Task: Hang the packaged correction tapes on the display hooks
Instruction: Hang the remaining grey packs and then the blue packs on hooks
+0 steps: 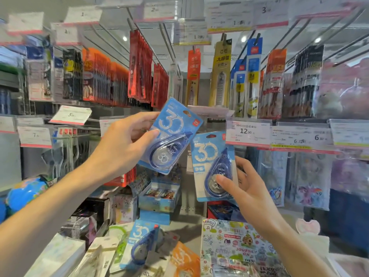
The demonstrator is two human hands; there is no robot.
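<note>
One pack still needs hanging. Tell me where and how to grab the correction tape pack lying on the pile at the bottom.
Pinch the lower correction tape pack by its flat card top, coming from above. The bulging blister fills the lower half, and the top lies uncovered, leaning on other packets.

Left hand point(127, 144): I see it raised on an outstretched forearm, thumb across the front of a packaged correction tape point(169, 136), fingers curled behind, card tilted. Right hand point(245, 188): lower, palm toward me, thumb pressed on a second packaged correction tape point(214, 166); its fingers seem to support the back, mostly hidden.
</note>
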